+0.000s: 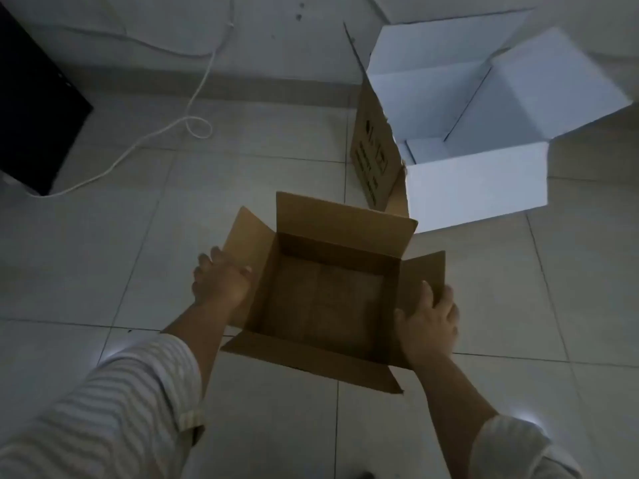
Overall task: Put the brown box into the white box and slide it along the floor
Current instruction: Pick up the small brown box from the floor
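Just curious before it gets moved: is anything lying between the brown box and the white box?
No. In the head view, only bare floor tile separates the brown box from the white box.

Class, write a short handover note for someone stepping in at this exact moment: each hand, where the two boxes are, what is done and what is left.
Left hand: gripping the left side flap of the brown box.
Right hand: gripping its right side flap.
Brown box: open, empty, flaps spread, between both hands above the tiled floor; whether it touches the floor cannot be told.
White box: open and empty, ahead and to the right on the floor.
Done: brown box grasped.
Left: put it into the white box, then slide the white box along the floor.
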